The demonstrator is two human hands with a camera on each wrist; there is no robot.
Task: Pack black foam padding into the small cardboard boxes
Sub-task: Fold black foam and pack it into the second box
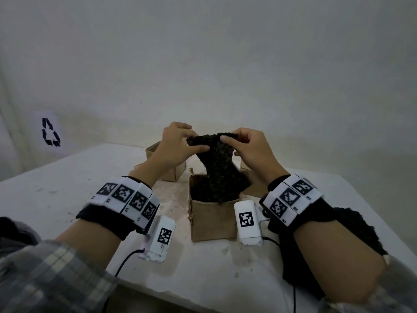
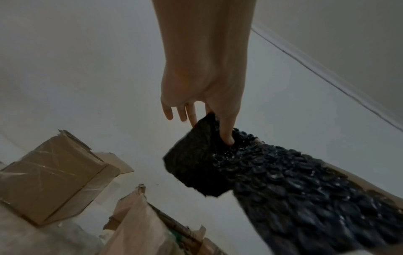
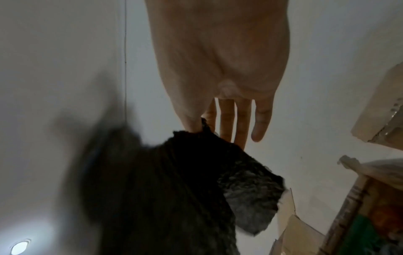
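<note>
Hands, left (image 1: 174,143) & right (image 1: 250,146), pinch foam (image 1: 217,168) top; bottom hidden in box (image 1: 212,220).

A recycling sign (image 1: 51,132) hangs behind the table (image 1: 67,177).

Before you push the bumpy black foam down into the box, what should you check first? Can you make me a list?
1. Both hands holding the foam: ok. The left hand and right hand pinch the top edge of the black foam.
2. Foam over the right box: ok. Its lower end already sits in the open cardboard box.
3. Foam fully inside: not ok. Most of it stands above the rim.
4. Room left inside the box: cannot tell.
5. Box steady on the table: ok, it stands upright.
</note>
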